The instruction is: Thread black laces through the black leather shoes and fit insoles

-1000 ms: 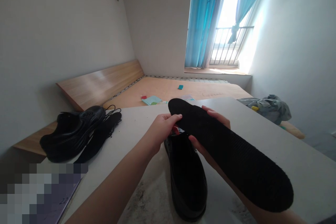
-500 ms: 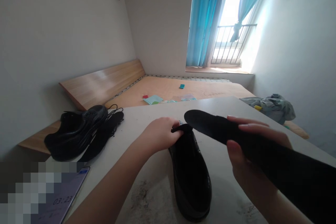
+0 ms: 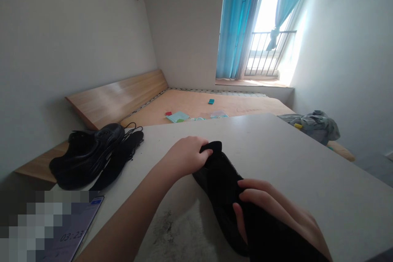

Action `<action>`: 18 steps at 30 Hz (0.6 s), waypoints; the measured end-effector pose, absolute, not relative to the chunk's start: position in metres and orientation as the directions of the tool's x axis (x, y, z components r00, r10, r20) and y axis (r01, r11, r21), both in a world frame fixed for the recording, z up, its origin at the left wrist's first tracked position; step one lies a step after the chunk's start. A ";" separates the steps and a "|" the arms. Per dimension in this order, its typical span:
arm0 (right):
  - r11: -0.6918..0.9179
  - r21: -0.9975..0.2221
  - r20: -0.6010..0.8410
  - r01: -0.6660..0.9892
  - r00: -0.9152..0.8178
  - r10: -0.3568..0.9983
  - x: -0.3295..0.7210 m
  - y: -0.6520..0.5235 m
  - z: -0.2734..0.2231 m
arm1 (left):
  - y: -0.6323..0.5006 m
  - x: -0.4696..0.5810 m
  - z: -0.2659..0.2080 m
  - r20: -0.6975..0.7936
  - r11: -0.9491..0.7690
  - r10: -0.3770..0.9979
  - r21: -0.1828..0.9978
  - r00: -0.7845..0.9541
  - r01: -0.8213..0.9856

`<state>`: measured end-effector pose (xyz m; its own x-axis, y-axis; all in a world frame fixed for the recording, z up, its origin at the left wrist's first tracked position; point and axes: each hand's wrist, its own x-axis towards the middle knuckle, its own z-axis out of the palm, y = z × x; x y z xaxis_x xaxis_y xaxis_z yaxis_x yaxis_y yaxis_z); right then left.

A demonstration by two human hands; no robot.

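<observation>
A black leather shoe point(image 3: 219, 211) lies on the white table in front of me, its toe pointing away. My left hand point(image 3: 190, 153) pinches the shoe's tongue point(image 3: 215, 146) and holds it up. In my right hand point(image 3: 279, 208) is a long black insole point(image 3: 267, 237), gripped between thumb and fingers. The insole's front part is down in the shoe's opening, while its rear sticks out toward me. Black on black, the exact depth of its tip is hard to make out.
On the left of the white table point(image 3: 248, 135) sit another black shoe point(image 3: 82, 161) with loose laces and a second black insole point(image 3: 123, 157). A phone point(image 3: 81, 223) lies in the near left corner. Behind is a bed point(image 3: 190, 98) with small packets; crumpled clothing point(image 3: 316, 125) is at right.
My right hand has moved left and down, bringing the insole from beside the shoe into its opening. The shoe has tilted slightly. My left hand stays at the tongue.
</observation>
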<state>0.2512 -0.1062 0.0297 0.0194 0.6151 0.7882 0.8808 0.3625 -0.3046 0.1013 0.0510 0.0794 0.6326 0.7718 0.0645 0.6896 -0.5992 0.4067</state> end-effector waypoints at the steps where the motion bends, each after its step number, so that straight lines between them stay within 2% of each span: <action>1: 0.357 -0.305 0.787 0.883 0.023 0.617 0.253 -0.107 0.031 | 0.051 0.101 0.080 0.060 -0.600 0.769 0.410 0.636 0.687; 5: 0.304 -0.309 0.816 0.901 0.087 0.571 0.257 -0.110 0.036 | 0.051 0.100 0.081 0.046 -0.602 0.762 0.415 0.646 0.682; 13: 0.270 -0.493 0.765 0.827 0.264 0.588 0.265 -0.102 0.036 | 0.046 0.100 0.081 0.075 -0.621 0.745 0.441 0.663 0.648; 16: 0.255 -0.493 0.775 0.832 0.286 0.563 0.263 -0.102 0.034 | 0.044 0.099 0.081 0.042 -0.682 0.681 0.402 0.731 0.611; 18: 0.242 -0.474 0.784 0.847 0.281 0.554 0.260 -0.103 0.033 | 0.043 0.097 0.082 -0.006 -0.678 0.658 0.431 0.753 0.595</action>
<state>0.2601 -0.1026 0.0334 0.2807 0.5536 0.7840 0.8467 0.2418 -0.4739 0.0968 0.0430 0.0820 0.7534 0.6575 -0.0055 0.5951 -0.6783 0.4311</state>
